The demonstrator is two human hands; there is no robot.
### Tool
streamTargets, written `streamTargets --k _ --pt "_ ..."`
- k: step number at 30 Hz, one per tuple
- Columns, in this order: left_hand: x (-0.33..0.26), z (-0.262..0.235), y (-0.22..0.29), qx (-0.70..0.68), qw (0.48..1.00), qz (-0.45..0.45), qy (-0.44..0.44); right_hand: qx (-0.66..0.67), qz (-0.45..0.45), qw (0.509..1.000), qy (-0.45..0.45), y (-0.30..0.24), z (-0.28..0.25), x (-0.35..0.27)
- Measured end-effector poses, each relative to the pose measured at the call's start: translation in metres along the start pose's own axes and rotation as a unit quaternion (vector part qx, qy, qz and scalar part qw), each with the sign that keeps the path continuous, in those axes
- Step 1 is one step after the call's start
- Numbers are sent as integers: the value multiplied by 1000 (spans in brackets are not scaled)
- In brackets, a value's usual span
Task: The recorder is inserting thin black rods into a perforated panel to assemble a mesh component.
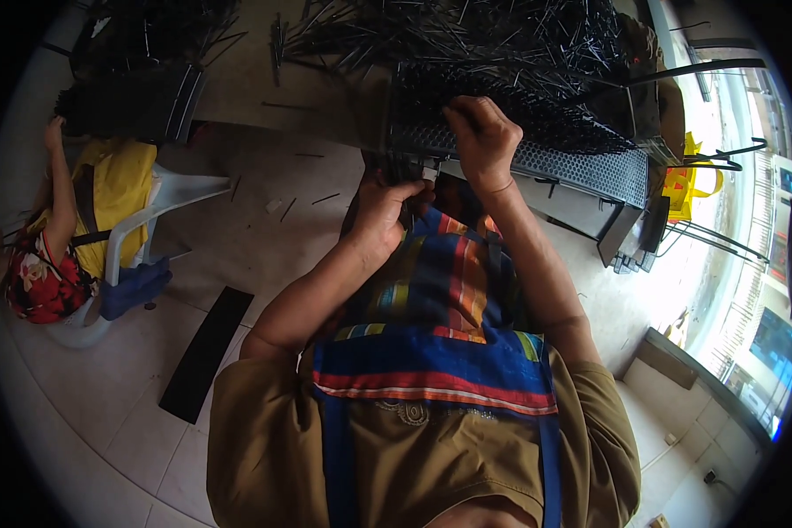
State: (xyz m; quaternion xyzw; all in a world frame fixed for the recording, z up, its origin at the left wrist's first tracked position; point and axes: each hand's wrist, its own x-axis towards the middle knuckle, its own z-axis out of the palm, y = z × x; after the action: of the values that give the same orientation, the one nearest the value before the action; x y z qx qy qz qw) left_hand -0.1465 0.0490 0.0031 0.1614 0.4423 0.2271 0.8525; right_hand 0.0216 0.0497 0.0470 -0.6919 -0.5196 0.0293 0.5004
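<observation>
Far left: a seated co-worker (48,238) in a floral top, on a white plastic chair (163,207) draped with yellow cloth, one arm raised toward a dark stack (132,101) on the work surface; stack contents too dark to tell. On the tiled floor (106,414) beside the chair, a flat black strip (204,352), with a few loose thin black rods scattered further up.

Centre: left hand (380,216) curled at the lower near edge of a black perforated tray (581,167), fingers closed around something small and dark just under the tray's corner; what exactly is grasped, hidden by the fingers and shadow. Small pale piece (429,172) showing just beyond the fingertips, touching the tray's edge.

Right of that: right hand (482,132) resting knuckles-up on the tray's near rim, fingers bent over and into it; whether anything is pinched, impossible to tell. Tray long, shallow, dotted with rows of fine holes, tilted toward the lap and filled with a bristling mass of thin black rods (466,44) heaped in a tangle behind it. Striped multicoloured apron (440,343) below the hands.

Far right: black wire hangers (722,158) and a yellow bag (688,180) near a washed-out bright window; detail there lost to glare.
</observation>
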Motion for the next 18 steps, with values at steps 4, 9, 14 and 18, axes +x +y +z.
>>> streamTargets --k 4,9,14,18 --pt "-4 5 3 0 1000 5 4 -14 -39 999 -32 3 2 -8" --pt "-2 4 1 -10 1000 13 -7 -166 -59 982 -70 0 3 -11" --pt "-1 8 3 -31 1000 3 -2 -203 -52 974 -85 -3 2 -5" --pt "1 7 3 -49 999 -9 -7 -235 -48 966 -99 -4 -2 -5"
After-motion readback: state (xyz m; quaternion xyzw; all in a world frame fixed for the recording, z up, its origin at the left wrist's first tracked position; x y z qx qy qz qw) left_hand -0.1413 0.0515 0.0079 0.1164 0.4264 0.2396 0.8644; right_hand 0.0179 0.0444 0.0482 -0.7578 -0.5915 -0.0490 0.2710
